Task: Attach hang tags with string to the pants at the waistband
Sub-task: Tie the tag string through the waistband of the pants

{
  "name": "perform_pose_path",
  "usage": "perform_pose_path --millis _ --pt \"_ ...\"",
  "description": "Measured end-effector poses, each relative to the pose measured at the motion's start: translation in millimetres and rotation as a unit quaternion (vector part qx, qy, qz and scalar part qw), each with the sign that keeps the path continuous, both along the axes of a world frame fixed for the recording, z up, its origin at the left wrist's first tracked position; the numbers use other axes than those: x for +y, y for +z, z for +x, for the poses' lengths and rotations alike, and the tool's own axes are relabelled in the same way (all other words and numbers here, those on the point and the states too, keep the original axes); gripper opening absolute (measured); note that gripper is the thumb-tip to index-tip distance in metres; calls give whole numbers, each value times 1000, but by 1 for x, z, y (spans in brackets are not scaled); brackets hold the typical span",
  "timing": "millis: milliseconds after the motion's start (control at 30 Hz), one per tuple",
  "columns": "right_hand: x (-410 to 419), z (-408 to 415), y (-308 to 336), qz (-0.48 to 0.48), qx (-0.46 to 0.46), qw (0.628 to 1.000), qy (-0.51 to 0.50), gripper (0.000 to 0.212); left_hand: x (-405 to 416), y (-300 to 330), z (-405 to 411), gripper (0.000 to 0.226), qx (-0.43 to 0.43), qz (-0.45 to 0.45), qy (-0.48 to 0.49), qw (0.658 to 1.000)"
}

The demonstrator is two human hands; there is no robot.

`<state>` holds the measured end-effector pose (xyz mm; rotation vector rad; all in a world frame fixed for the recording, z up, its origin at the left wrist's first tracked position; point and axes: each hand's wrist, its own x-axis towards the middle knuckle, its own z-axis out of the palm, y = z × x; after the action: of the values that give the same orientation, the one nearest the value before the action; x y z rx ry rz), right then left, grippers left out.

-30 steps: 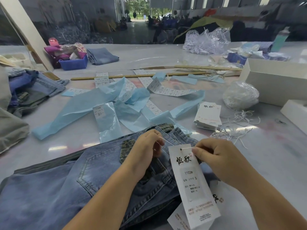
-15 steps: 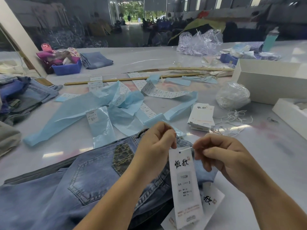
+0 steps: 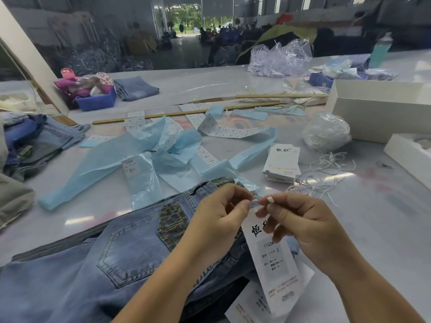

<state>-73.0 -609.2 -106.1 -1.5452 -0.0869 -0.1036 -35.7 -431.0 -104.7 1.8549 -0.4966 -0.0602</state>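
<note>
**Two hands at the tag's top, the tie not yet finished**

Both hands meet over the waistband – the left hand (image 3: 221,215) and right hand (image 3: 300,220) each pinch the thin string (image 3: 254,200) at the top of the hang tag (image 3: 272,255), which hangs over the jeans (image 3: 121,259). Whether the string already passes through the waistband is hidden. A second tag (image 3: 247,306) lies beneath. On the desk (image 3: 384,213) beyond – a tag stack (image 3: 283,162) and loose strings (image 3: 326,169) wait, so more tagging looks likely.

jeans (image 3: 112,264) front-left on table (image 3: 373,217) | tag stack (image 3: 283,160) behind | strings (image 3: 326,166) right
</note>
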Motion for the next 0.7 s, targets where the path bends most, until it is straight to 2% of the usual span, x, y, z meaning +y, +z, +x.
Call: perform_pose_path --millis 200,367,700 --pt "4 -3 3 -63 -38 996 -44 14 2 3 -4 13 -24 -1 36 999" --pt "16 -5 5 -35 -50 998 -13 11 -3 6 -12 7 -48 -19 30 998" --pt "32 -3 7 5 -2 1000 8 25 1 3 -14 8 -60 -37 25 997"
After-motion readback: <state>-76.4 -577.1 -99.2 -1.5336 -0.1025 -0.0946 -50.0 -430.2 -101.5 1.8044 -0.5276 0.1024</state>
